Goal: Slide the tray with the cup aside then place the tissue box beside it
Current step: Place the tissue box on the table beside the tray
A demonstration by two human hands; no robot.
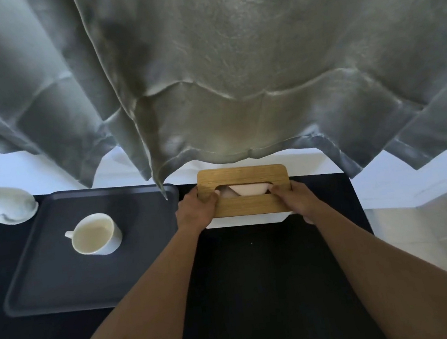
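Note:
The tissue box [241, 175] has a white body and a wooden lid with a slot showing a pale tissue. It sits at the far edge of the black table, just right of the tray. My left hand [196, 208] grips its left end, thumb on the lid. My right hand [295, 198] grips its right end the same way. The dark grey tray [48, 286] lies on the left half of the table. A white cup [96, 234] stands on it near the middle, handle pointing left.
A grey curtain [232, 69] hangs over the far edge, its hem just above the box and the tray's far corner. A pale rounded object [1, 203] stands at the tray's far left corner. The black table surface [260, 291] stretches toward me.

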